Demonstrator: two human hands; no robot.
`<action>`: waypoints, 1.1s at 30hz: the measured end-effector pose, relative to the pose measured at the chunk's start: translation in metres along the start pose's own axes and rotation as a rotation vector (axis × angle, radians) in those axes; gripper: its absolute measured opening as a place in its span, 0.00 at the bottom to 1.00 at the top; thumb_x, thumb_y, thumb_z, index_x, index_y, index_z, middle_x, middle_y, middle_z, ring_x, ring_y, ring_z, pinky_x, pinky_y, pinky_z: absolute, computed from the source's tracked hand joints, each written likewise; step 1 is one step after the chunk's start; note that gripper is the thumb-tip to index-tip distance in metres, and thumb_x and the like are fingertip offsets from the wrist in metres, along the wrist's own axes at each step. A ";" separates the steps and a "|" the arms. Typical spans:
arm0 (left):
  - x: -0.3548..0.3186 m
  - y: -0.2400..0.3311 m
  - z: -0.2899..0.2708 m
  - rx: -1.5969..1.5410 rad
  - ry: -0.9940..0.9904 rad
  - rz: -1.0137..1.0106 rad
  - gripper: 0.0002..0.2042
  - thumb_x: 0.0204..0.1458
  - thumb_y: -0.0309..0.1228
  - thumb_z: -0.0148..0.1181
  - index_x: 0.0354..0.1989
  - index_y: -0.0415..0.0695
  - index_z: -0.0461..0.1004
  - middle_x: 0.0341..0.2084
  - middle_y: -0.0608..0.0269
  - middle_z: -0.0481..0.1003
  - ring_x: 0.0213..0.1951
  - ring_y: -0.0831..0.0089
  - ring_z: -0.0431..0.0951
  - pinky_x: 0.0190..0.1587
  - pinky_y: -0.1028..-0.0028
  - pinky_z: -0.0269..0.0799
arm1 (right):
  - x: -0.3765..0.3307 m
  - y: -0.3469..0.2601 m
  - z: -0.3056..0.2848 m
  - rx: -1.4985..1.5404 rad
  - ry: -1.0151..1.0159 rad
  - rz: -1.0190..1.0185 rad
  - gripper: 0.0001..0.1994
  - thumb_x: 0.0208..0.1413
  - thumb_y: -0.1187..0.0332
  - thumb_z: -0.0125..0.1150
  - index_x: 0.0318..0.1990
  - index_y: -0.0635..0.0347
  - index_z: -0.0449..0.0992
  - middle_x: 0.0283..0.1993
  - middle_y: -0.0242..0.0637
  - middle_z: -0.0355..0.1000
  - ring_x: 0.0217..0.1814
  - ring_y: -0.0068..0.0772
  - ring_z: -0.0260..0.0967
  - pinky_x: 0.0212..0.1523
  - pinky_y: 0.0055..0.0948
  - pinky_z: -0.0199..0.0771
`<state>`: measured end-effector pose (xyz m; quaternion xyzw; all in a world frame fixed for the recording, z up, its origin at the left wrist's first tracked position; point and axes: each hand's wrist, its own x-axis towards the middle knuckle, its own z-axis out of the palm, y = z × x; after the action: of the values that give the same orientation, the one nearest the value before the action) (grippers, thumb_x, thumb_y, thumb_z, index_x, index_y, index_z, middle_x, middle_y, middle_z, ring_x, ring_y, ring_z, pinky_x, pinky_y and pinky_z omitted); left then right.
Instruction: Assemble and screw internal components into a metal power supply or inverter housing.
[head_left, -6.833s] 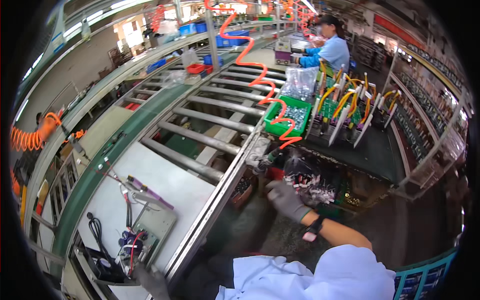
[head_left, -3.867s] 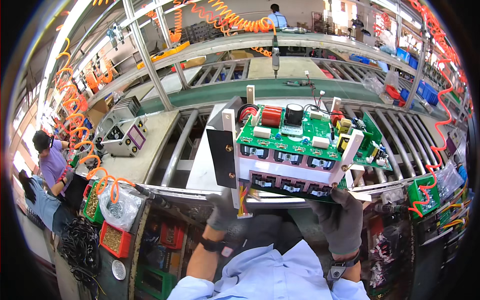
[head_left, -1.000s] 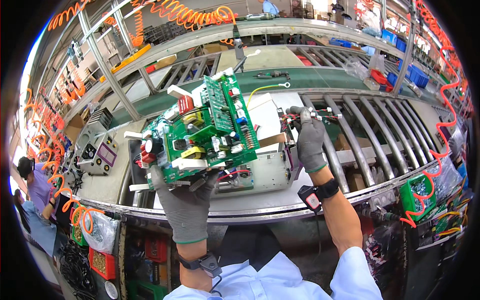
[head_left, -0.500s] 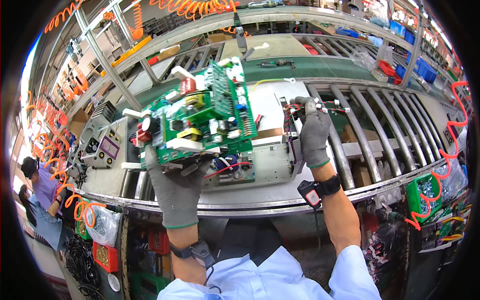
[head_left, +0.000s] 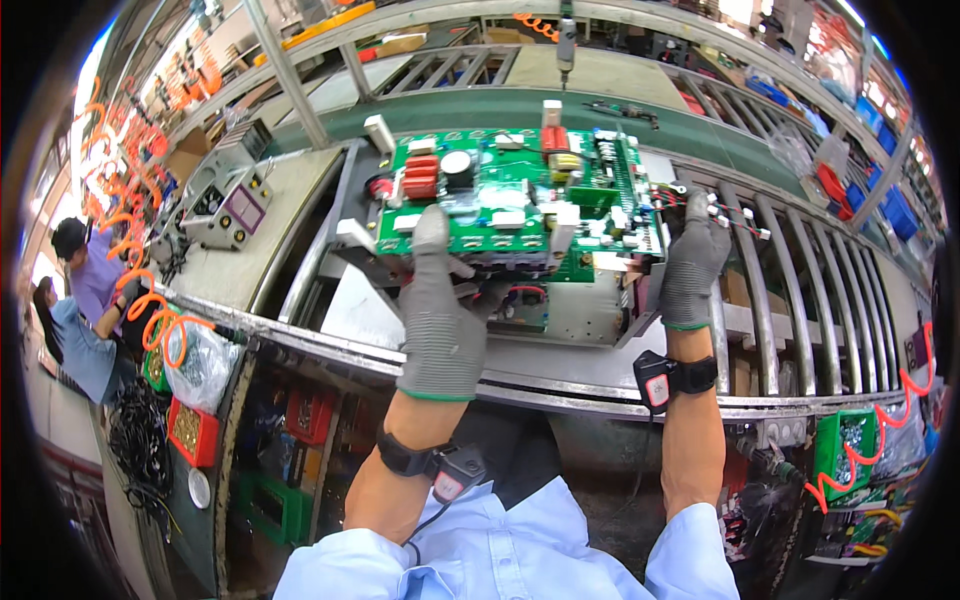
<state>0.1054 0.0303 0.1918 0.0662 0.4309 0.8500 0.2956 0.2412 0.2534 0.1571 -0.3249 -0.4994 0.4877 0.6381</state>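
Note:
A large green circuit board (head_left: 482,228), thick with red, yellow and white parts, lies nearly level over a light metal chassis (head_left: 578,312). My left hand (head_left: 440,310), in a grey glove, grips the board's near edge, thumb on top and the other fingers under it, partly hidden. At the board's right end my gloved right hand (head_left: 695,262) is closed round a bundle of thin wires (head_left: 738,214) with white connectors, red and black among them. White blocks stand up from the board. Most of the chassis is hidden beneath it.
A roller conveyor (head_left: 800,290) runs to the right. Further left sits another metal housing (head_left: 228,212). A power screwdriver (head_left: 566,45) hangs beyond the board. Red and green screw bins (head_left: 194,430) stand low left, near two people; another green bin (head_left: 846,455) is at lower right.
The board has gone from tilted to nearly level over the chassis, and my left hand has turned with it. My right hand still holds the wires. The view has shifted.

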 end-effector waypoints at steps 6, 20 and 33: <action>-0.009 0.001 0.005 0.082 -0.025 -0.008 0.24 0.54 0.56 0.63 0.33 0.46 0.68 0.40 0.57 0.74 0.45 0.62 0.77 0.42 0.58 0.81 | 0.001 0.004 -0.004 0.159 -0.044 -0.034 0.15 0.68 0.62 0.54 0.44 0.66 0.81 0.40 0.37 0.77 0.39 0.23 0.75 0.42 0.25 0.79; -0.012 -0.011 0.023 0.089 0.153 -0.082 0.29 0.48 0.57 0.70 0.24 0.46 0.62 0.34 0.53 0.69 0.42 0.56 0.73 0.40 0.48 0.76 | 0.000 -0.003 -0.005 0.218 -0.045 -0.006 0.16 0.69 0.65 0.51 0.44 0.71 0.79 0.45 0.45 0.77 0.44 0.31 0.76 0.47 0.28 0.80; 0.005 -0.025 -0.009 0.097 0.146 -0.176 0.28 0.52 0.57 0.66 0.28 0.46 0.59 0.41 0.47 0.66 0.49 0.51 0.70 0.52 0.35 0.68 | 0.002 -0.001 -0.005 0.185 -0.074 -0.060 0.15 0.69 0.66 0.52 0.44 0.72 0.78 0.44 0.48 0.78 0.45 0.35 0.78 0.49 0.31 0.82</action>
<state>0.1088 0.0383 0.1663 -0.0195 0.4960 0.8015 0.3335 0.2464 0.2549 0.1572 -0.2314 -0.4847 0.5242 0.6609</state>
